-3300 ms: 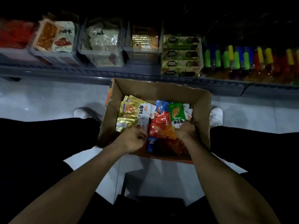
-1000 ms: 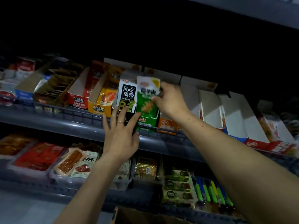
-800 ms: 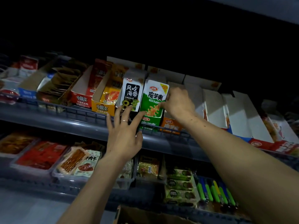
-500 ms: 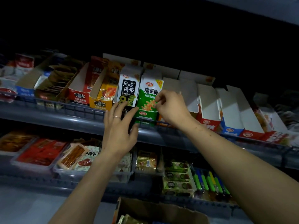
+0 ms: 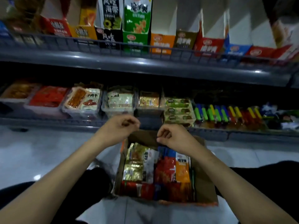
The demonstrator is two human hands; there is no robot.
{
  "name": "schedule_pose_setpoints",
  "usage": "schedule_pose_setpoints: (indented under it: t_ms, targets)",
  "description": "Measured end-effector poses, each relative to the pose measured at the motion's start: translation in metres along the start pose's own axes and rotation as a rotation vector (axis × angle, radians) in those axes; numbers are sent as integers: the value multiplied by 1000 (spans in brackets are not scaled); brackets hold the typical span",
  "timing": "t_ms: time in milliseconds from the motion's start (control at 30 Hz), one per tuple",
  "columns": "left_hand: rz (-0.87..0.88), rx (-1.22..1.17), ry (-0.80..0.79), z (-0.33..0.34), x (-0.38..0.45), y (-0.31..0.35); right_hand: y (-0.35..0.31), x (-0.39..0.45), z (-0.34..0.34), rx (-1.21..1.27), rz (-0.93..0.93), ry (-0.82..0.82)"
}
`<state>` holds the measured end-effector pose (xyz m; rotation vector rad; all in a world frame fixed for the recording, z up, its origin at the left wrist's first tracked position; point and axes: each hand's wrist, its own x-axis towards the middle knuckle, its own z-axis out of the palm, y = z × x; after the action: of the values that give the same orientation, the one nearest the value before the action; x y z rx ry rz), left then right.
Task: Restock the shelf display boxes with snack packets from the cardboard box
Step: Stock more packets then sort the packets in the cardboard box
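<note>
Green and white, the packet that the right hand was seating half a second ago now stands in the green display box (image 5: 135, 25) on the upper shelf (image 5: 145, 65), upright beside the black display box (image 5: 110, 21) that the left hand was steadying. Both hands have come away from that shelf and dropped toward the floor. The left hand (image 5: 119, 129) hovers just beyond the far left corner of the cardboard box (image 5: 205, 183), its fingers loosely curled with nothing between them. The right hand (image 5: 174, 135) hangs above the far edge of the box, fingers likewise curled; the frame is smeared by motion, so I judge it empty, though a thin thing pinched there would be hard to see.

That placement looks finished, and the cycle appears to be restarting. The snack packets (image 5: 161, 168) lie packed in rows in the box: gold foil ones on the left, red and orange ones on the right. To the right of the green box, several display boxes show bare white insides, so much restocking probably remains. Next comes picking a packet that matches an unfilled box.
</note>
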<state>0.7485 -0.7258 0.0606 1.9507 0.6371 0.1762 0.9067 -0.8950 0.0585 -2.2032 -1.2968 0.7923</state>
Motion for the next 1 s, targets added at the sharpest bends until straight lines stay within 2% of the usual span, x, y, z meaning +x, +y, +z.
schedule_pose_setpoints:
  t_ms: [167,300,367,467,567,633,733,833,933,1000]
  targets:
    - [-134,146,-90,42,-21,-45,64,-35,35,109,171,-45]
    - [-179,242,-170,78,-28,-79,115,-57,66,108,336,-3]
    - [-226,318,-266,99,-32,-89,132,-61,81,108,365,-57]
    - [-269,408,-381,118,-37,-112,146,-61,95,134,387,-157]
    - [-312,515,-487,131,-41,-131,159,-60,97,65,393,-185]
    - [-323,565,-517,139,-39,-139,166,-57,94,80,420,-150]
    - [-357,543,-508,154,-28,-146,177,-58,86,136,459,-48]
    - [-382,503,-507,171,-16,-156,183,-63,82,200,483,-14]
    - [-454,627,-703,187,-13,-167,185,-66,83,208,534,-34]
    - [-483,732,-763,192,-17,-173,185,-67,84,202,566,-59]
